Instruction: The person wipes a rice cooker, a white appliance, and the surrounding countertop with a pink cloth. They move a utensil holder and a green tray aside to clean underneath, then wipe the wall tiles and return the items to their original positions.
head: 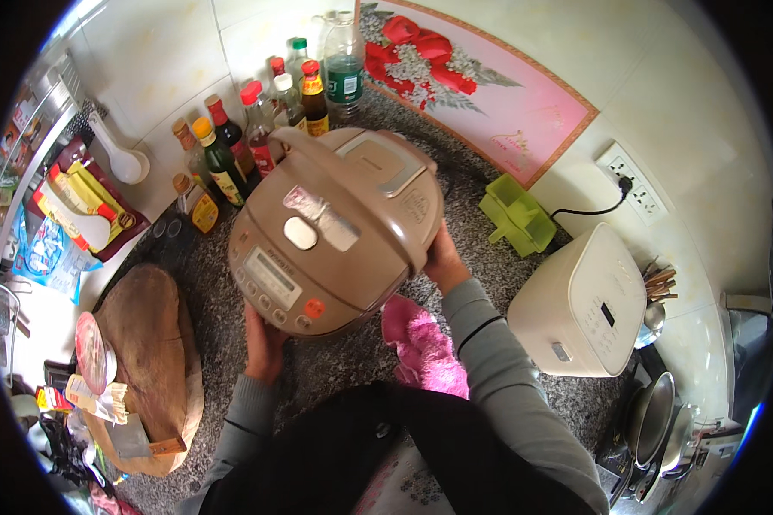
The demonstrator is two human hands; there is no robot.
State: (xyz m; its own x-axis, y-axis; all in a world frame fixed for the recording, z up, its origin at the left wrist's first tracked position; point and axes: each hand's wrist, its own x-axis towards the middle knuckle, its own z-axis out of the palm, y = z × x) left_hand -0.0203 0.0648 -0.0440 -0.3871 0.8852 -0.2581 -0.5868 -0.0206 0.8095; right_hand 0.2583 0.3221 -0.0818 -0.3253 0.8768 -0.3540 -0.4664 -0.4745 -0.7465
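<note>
A brown rice cooker [335, 225] with a carrying handle, a button panel and a small display is between my hands, its lid down. My left hand [263, 344] grips its lower front edge from below, the fingers hidden underneath. On the other side, my right hand [443, 257] holds the lower side of the body, and its fingers are partly out of sight. The cooker is tilted slightly; whether its base touches the speckled countertop [335, 367] I cannot tell. A pink cloth [425, 347] lies on the counter between the cooker and my right forearm.
Several sauce bottles [222, 154] crowd the wall behind the cooker. A wooden chopping board [145, 347] with a cleaver [132, 438] lies at left. On the right are a green plastic holder [518, 215], a cream appliance [576, 309], a wall socket [631, 183] and pans [650, 418].
</note>
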